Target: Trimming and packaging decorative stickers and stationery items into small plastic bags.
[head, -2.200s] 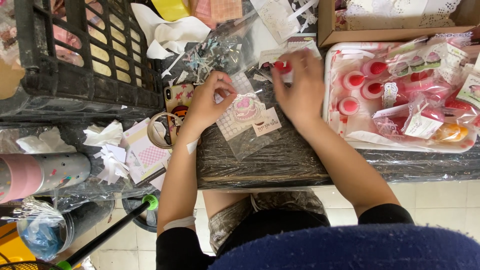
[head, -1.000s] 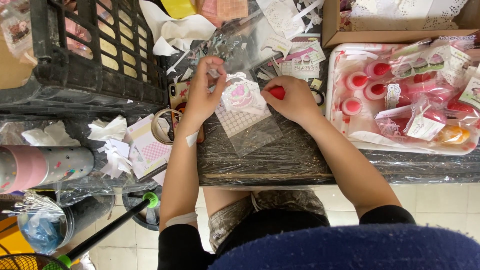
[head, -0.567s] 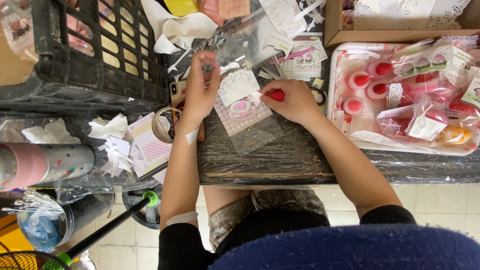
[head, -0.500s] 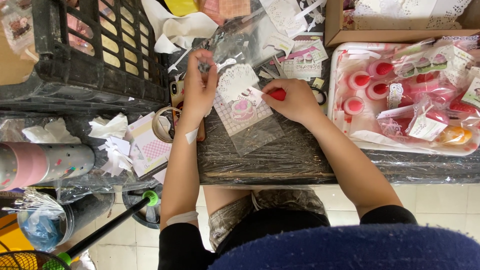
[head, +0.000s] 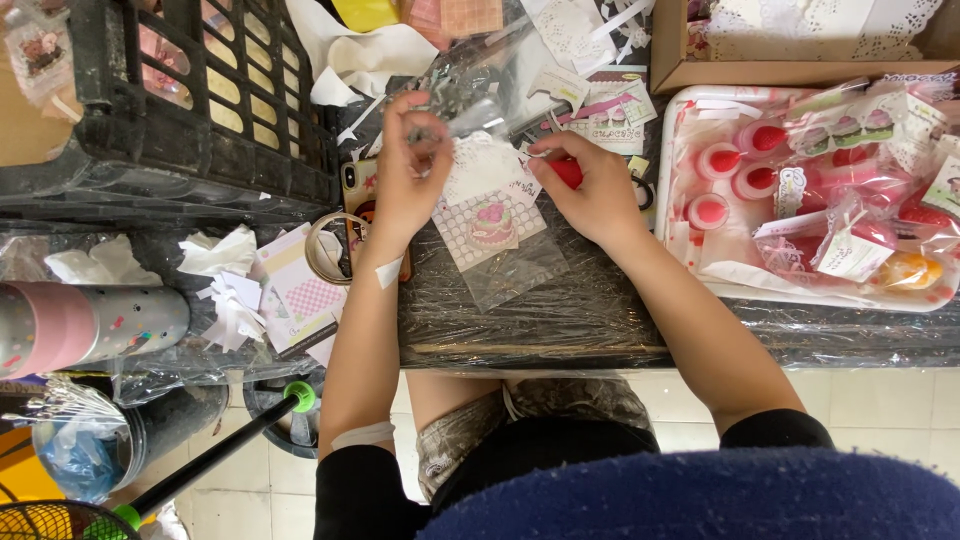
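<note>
head view, looking down at a plastic-wrapped tabletop (head: 520,320). landmark: the clear cellophane packet (head: 497,240) holding a small pink cake-shaped item on a dotted card, lying flat near the middle of the tabletop.

left hand (head: 408,175): at the packet's upper left corner, fingers curled and pinched together on the white paper topper (head: 478,165) at the packet's top edge; closed on it, not spread.

right hand (head: 597,190): at the packet's upper right, fingers bent inward, closed around a small red object (head: 568,172); fingertips meet the topper's right edge. what the red object is, cannot tell.

left of the packet: a roll of clear tape (head: 332,248), touching a phone (head: 362,195) that is partly under the left wrist. further left, a black plastic crate (head: 170,110).

right of the packet, well apart: a white tray (head: 700,270) of red-and-pink wrapped items. above the tray, a cardboard box (head: 680,60).

above the packet: crumpled cellophane and printed paper cards (head: 610,100).
</note>
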